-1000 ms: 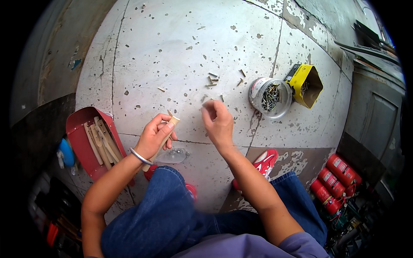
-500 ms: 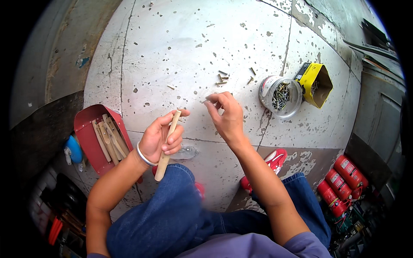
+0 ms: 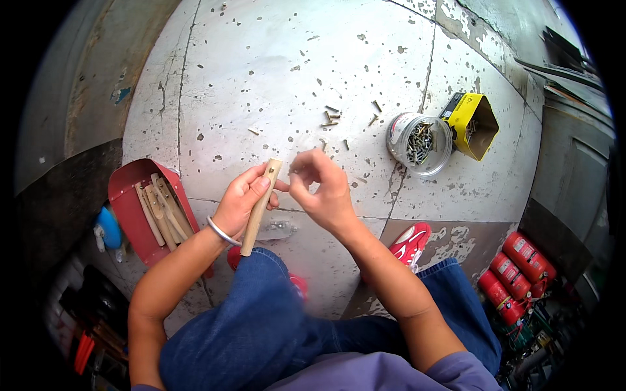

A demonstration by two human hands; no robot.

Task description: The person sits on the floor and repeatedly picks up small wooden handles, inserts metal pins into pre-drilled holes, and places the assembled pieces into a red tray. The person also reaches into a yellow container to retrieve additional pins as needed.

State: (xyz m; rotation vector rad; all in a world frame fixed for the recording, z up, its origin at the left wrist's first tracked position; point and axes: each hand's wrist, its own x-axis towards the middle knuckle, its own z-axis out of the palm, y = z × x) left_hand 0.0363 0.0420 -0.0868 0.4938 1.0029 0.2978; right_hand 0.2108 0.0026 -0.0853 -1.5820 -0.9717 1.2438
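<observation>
My left hand point(image 3: 236, 202) is closed around a wooden handle point(image 3: 261, 212), a flat pale stick tilted upward with a small dark hole near its top end. Close to that end, my right hand point(image 3: 324, 193) has its thumb and forefinger pinched together. Motion smears these fingertips, so whatever lies between them cannot be made out. Beyond the hands, several loose screws point(image 3: 331, 121) are scattered on the floor. More screws fill the bottom of a clear plastic jar point(image 3: 445, 140), tipped toward me on the right. Touching it is an open yellow and black box point(image 3: 465, 124) with screws inside.
At the left, a red dustpan point(image 3: 121, 199) holds several wooden handles point(image 3: 161, 210). A crumpled clear plastic piece point(image 3: 279, 229) lies below my hands. Red fire extinguishers point(image 3: 521, 260) stand at lower right. A blue round object point(image 3: 111, 227) sits beside the dustpan.
The wooden handle has turned so its flat face with the hole shows. My right hand has moved left and down, closer to the handle's top end.
</observation>
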